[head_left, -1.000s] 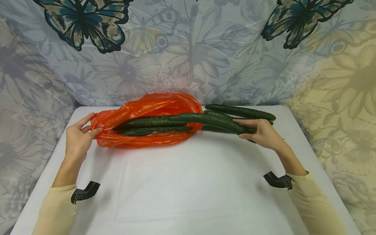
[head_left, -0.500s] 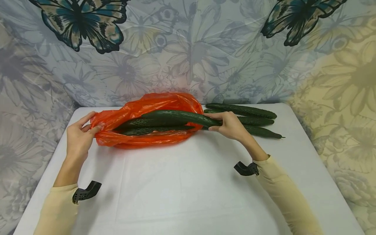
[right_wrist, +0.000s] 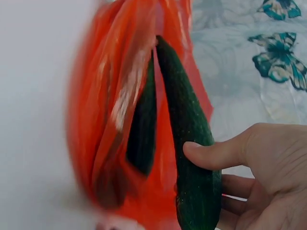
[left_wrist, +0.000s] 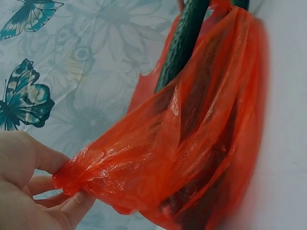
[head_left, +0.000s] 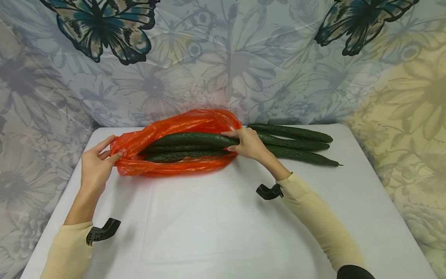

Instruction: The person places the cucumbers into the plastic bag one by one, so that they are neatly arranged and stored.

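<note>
A thin red plastic bag (head_left: 195,120) lies stretched along the back of the table with its mouth facing up. My left hand (head_left: 95,162) pinches the gathered left end of the bag between thumb and fingers; the left wrist view shows the bunched plastic (left_wrist: 72,179) there. My right hand (head_left: 248,143) grips the right end of a long dark green cucumber (head_left: 195,139), most of which lies within the bag's opening. In the right wrist view, the thumb presses on top of this cucumber (right_wrist: 184,105). Another cucumber (right_wrist: 144,124) is inside the bag beside it.
To the right of the bag, 3 more cucumbers lie side by side on the white table (head_left: 195,224): a back one (head_left: 296,131), a middle one (head_left: 299,143) and a front one (head_left: 306,155). A patterned cloth (head_left: 237,69) with butterflies hangs right behind the table.
My right hand has moved left with the cucumber, bringing it from above the other cucumbers into the bag's opening. My left hand keeps its pinch on the bag's left end.
</note>
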A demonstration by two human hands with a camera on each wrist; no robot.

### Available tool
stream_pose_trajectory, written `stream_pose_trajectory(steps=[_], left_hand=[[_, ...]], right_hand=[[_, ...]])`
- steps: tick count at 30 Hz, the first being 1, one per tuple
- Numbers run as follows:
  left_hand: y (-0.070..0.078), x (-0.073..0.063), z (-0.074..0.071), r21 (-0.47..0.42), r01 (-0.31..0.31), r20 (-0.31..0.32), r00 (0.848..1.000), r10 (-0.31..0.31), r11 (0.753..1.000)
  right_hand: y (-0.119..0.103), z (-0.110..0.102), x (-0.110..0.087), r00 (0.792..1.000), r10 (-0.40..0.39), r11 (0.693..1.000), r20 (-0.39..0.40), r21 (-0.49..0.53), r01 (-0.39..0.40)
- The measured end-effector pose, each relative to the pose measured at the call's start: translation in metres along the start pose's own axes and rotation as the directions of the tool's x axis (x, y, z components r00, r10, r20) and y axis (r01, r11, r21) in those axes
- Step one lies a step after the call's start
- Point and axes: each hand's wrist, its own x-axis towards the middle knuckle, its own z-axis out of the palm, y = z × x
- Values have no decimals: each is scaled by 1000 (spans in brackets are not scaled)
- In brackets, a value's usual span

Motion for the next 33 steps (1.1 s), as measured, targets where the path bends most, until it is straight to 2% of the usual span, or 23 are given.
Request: stream_pose_trajectory(steps=[6, 9, 13, 18, 22, 28, 33], left_hand=[[-1, 0, -1, -52, -4, -5, 1000, 3, 999], [0, 0, -1, -90, -6, 1, 1000, 6, 996], [-1, 0, -1, -49, -21, 7, 1000, 21, 999], [-2, 1, -3, -12, -16, 10, 1000, 16, 1000], [-3, 1, -4, -42, -8, 9, 1000, 9, 999], [-3, 0, -3, -41, -13, 1, 1000, 13, 999], [-3, 0, -1, -64, -17, 9, 1000, 18, 998]], right_hand=[[-18, 6, 26, 999, -29, 999, 34, 27, 28], [-19, 9, 41, 997, -8, 999, 74, 50, 4], [-11, 17, 59, 993, 37, 995, 116, 85, -47], [-7, 28, 74, 993, 33, 999, 112, 31, -37], [-4, 33, 82, 989, 39, 999, 140, -13, -37], [1, 44, 95, 984, 59, 998, 171, -27, -55], [-1, 53, 100, 983, 79, 987, 169, -152, -54]])
